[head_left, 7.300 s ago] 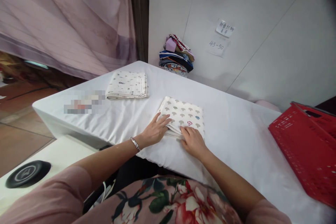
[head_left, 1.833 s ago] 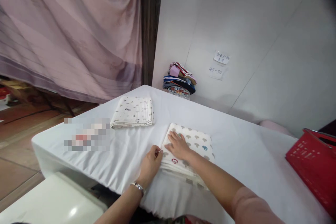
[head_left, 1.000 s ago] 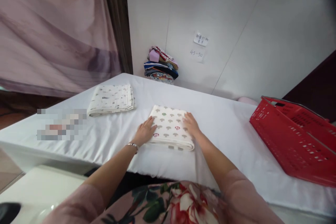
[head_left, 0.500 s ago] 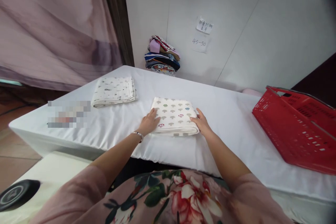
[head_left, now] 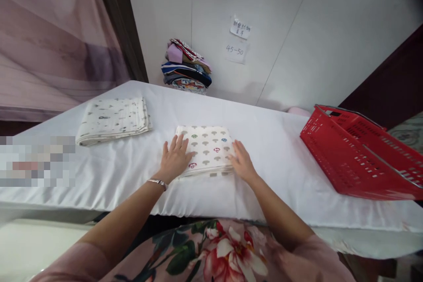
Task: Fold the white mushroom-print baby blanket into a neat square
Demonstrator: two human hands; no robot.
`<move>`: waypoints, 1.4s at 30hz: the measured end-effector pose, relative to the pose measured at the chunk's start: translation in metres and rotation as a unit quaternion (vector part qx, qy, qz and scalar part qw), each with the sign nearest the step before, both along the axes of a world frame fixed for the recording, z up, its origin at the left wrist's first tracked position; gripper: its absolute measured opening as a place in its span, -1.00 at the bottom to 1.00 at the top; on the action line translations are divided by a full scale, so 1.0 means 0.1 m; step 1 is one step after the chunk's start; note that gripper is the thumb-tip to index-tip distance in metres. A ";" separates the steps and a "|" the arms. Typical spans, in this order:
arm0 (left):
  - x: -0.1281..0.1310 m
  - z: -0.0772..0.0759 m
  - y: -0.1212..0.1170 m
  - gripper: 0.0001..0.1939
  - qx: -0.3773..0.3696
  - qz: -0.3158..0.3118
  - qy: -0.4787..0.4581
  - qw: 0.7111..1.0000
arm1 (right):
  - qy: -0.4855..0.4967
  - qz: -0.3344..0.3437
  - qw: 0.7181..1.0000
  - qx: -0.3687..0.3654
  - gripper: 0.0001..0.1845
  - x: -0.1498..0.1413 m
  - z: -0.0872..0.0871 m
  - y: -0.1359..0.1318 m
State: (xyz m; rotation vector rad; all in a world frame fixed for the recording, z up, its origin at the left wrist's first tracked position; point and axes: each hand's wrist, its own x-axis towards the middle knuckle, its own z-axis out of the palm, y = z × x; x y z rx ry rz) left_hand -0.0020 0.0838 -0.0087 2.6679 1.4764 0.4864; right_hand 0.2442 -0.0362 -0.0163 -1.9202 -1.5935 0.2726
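Note:
A folded white cloth [head_left: 205, 147] with grey, red, green and blue mushroom prints lies flat on the white-covered table in front of me. My left hand [head_left: 174, 157] rests on its left edge, fingers spread. At the right edge is my right hand [head_left: 243, 161], its fingers stretched out and touching the side of the cloth. Neither hand is closed around it. Farther left lies a second folded white cloth [head_left: 114, 120] with small grey prints, apart from both hands.
A red plastic basket [head_left: 350, 158] lies at the right of the table [head_left: 274, 176]. Behind the table's far edge rises a stack of folded clothes [head_left: 187, 68] against the wall. A blurred-out patch covers something at the left. A pink curtain [head_left: 49, 31] hangs at far left.
Earlier my right hand lay across the mushroom cloth while my left hand pinched near its edge. Now both hands are spread at its opposite sides. The view has turned right.

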 end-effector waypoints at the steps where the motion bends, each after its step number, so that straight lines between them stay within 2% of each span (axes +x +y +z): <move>1: 0.00 -0.03 0.01 -0.43 -0.021 -0.002 0.003 1.000 | -0.047 0.039 0.998 -0.018 -0.39 -0.07 -0.02 -0.05; 3: -0.02 -0.10 0.04 -0.41 -0.070 0.007 0.004 0.997 | -0.112 0.084 0.988 -0.067 -0.35 -0.17 -0.09 -0.14; 7: -0.09 -0.16 0.06 -0.37 -0.116 0.021 -0.003 0.993 | -0.161 0.091 0.976 -0.112 -0.32 -0.20 -0.17 -0.26; 11: -0.03 -0.02 0.14 -0.42 -0.113 0.019 0.021 0.993 | -0.168 0.107 0.971 -0.132 -0.30 -0.18 0.03 -0.16; 13: 0.08 0.09 0.25 -0.45 -0.065 0.010 0.025 0.998 | -0.174 0.106 0.972 -0.119 -0.32 -0.22 0.19 0.03; 16: 0.29 0.18 0.48 -0.45 0.005 -0.010 0.023 1.000 | -0.184 0.099 0.974 -0.090 -0.33 -0.33 0.36 0.50; 19: 0.42 0.11 0.69 -0.44 -0.023 0.010 0.025 0.999 | -0.172 0.068 0.978 -0.094 -0.30 -0.33 0.32 0.97; 22: 0.41 -0.03 0.78 -0.42 -0.071 0.038 -0.001 0.997 | -0.137 0.039 0.980 -0.140 -0.27 -0.20 0.14 1.21; 25: 0.36 -0.11 0.79 -0.42 -0.076 0.037 -0.031 0.996 | -0.115 0.038 0.983 -0.140 -0.26 -0.09 -0.04 1.24; 27: 0.34 -0.13 0.79 -0.42 -0.085 0.036 -0.044 0.995 | -0.107 0.039 0.985 -0.130 -0.27 -0.06 -0.11 1.22; 32: 0.33 -0.15 0.82 -0.45 -0.087 0.029 -0.074 0.993 | -0.051 0.038 0.992 -0.105 -0.33 0.00 -0.14 1.26; 35: 0.31 -0.15 0.84 -0.47 -0.102 0.038 -0.099 0.989 | 0.041 -0.023 0.996 -0.079 -0.37 0.14 -0.15 1.32; 38: 0.28 -0.15 0.89 -0.44 -0.118 0.104 -0.132 0.979 | 0.151 -0.096 0.979 -0.097 -0.31 0.32 -0.13 1.40; 40: 0.24 -0.13 0.97 -0.36 -0.149 0.155 -0.160 0.963 | 0.221 -0.120 0.961 -0.114 -0.22 0.42 -0.11 1.47; 42: 0.20 -0.10 1.07 -0.28 -0.204 0.181 -0.184 0.944 | 0.270 -0.127 0.947 -0.121 -0.15 0.48 -0.08 1.54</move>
